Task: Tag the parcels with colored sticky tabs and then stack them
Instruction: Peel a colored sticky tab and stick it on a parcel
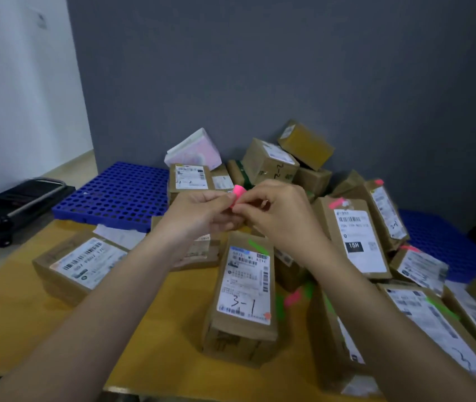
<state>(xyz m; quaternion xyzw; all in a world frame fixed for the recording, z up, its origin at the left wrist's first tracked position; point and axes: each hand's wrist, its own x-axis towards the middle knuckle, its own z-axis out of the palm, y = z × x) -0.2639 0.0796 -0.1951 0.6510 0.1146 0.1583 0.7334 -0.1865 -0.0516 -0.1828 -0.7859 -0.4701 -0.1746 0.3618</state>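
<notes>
Working through the pile, you look to be somewhere mid-task: several parcels already wear tabs, like the 3-1 parcel with green at its top corner, the 15H parcel with pink, and the long parcel at your right with green. Others look bare, such as the parcel at the left table edge and the jumbled boxes against the wall. No neat stack shows yet, so stacking seems all ahead. Up above the table, your left hand and right hand meet fingertip to fingertip, both curled and pinching the pink sticky tab, apparently peeling it free.
</notes>
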